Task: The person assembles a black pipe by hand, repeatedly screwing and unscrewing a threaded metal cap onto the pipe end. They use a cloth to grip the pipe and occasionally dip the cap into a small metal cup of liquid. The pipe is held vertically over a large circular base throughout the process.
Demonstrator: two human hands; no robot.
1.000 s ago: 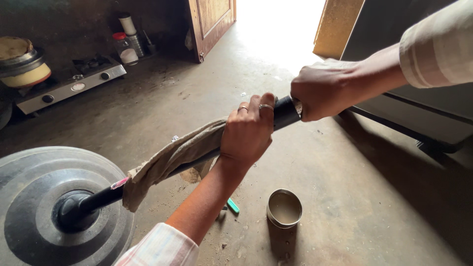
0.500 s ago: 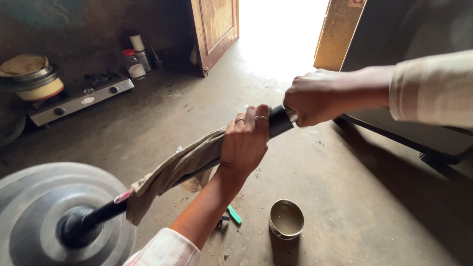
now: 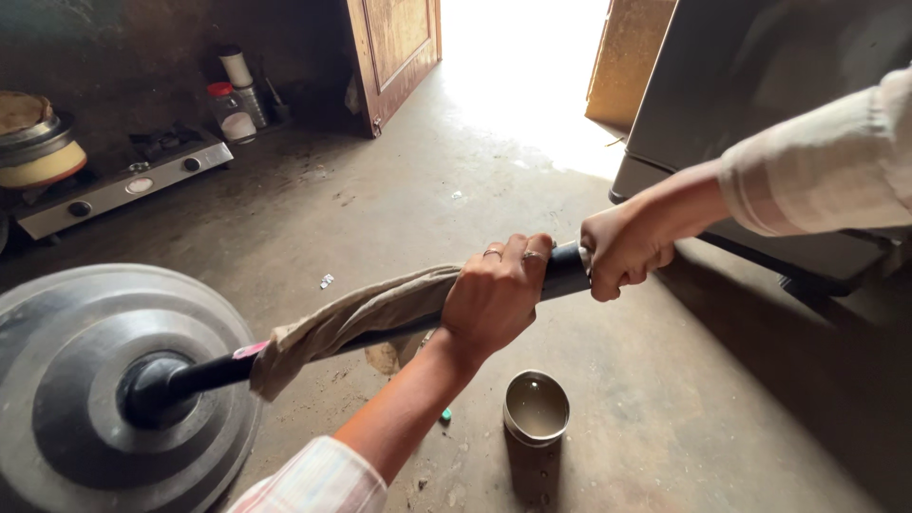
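Above a concrete floor (image 3: 665, 408), gripping a black pole (image 3: 565, 271).
Left hand (image 3: 494, 294) clamped around beige cloth (image 3: 351, 318) on pole; right hand (image 3: 622, 252) fisted on its end, near a steel cup (image 3: 537, 408).

- A pole (image 3: 399, 328) runs from a round metal disc (image 3: 57, 332) at lower left up toward the right.
- The left hand (image 3: 494, 294) grips a cloth (image 3: 351, 318) wrapped around the pole; the right hand (image 3: 622, 252) holds the pole's end just beside it.
- A small metal cup (image 3: 537, 408) stands on the floor (image 3: 665, 418) below the hands.
- A stove (image 3: 123, 185) sits far left; a doorway (image 3: 522, 57) lies behind.
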